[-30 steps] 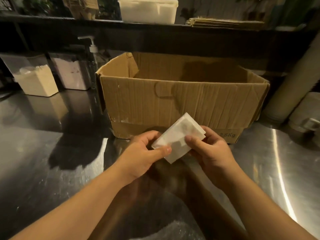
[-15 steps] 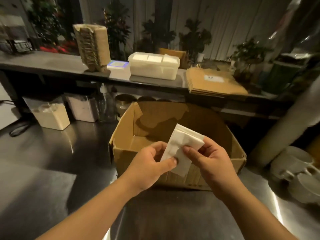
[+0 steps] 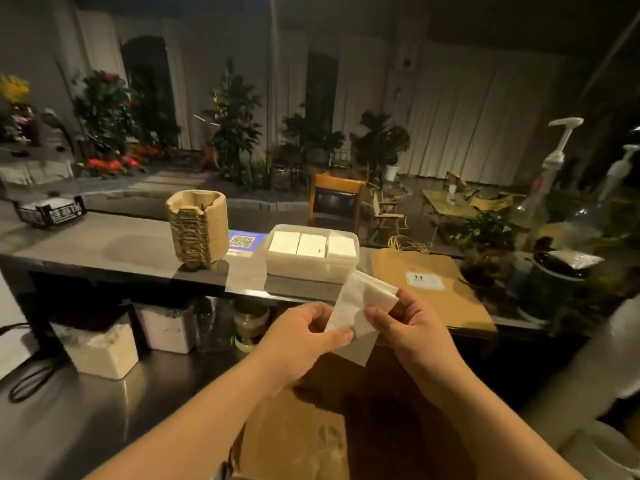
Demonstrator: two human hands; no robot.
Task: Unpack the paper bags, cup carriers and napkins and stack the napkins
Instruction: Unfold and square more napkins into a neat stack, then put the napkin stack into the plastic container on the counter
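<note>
I hold a small stack of white napkins (image 3: 360,306) between both hands, raised in front of the upper counter. My left hand (image 3: 304,336) pinches its lower left edge with thumb and fingers. My right hand (image 3: 412,327) pinches its right side. Behind them a clear plastic tub (image 3: 311,268) on the counter holds three rows of white napkins (image 3: 311,244). A stack of brown cup carriers (image 3: 197,228) stands left of the tub. Flat brown paper bags (image 3: 429,285) lie right of it. The open cardboard box (image 3: 294,434) is below my arms.
Two clear containers (image 3: 100,344) of white material stand under the upper counter on the steel worktop (image 3: 69,420). Pump bottles (image 3: 540,202) and a dark cup (image 3: 550,289) stand at the right. A QR-code card (image 3: 242,241) lies beside the tub. A black tray (image 3: 48,209) sits far left.
My view has tilted up from the box to the upper counter. Both hands have lifted the napkins up out of the box toward the tub, keeping the same hold.
</note>
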